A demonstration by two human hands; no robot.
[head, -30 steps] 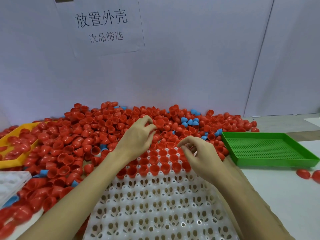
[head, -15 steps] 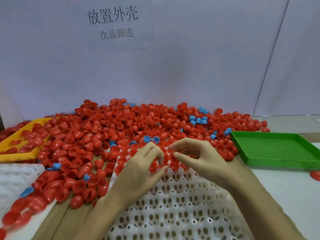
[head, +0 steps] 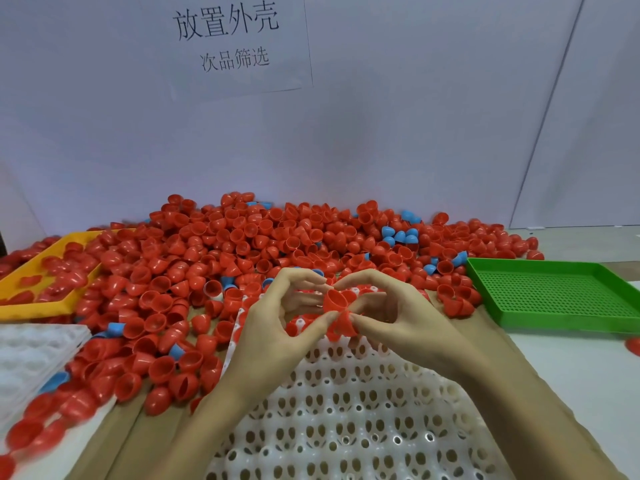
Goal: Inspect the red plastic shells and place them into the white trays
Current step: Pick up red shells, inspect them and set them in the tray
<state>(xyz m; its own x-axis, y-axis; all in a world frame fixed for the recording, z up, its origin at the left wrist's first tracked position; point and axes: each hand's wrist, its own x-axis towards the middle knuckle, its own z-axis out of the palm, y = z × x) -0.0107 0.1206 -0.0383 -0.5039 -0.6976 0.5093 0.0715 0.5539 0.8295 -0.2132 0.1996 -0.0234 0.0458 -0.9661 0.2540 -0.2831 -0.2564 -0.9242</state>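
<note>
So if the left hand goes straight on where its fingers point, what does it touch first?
Probably the right hand: the left hand points rightward at it, both holding red shells between them. Depth is unclear.

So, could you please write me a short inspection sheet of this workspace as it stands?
Surface: pale tabletop with brown board under the pile.
Job's things: heap of red shells; white tray in front, nearly all visible sockets unfilled; second white tray at left.
Clutter: blue shells mixed in; yellow tray holding red shells; green tray with nothing in it.
Grippers: left hand and right hand share a grip on stacked red shells above the tray.
Cables: nothing seen.
Surroundings: white wall, paper sign.
</note>
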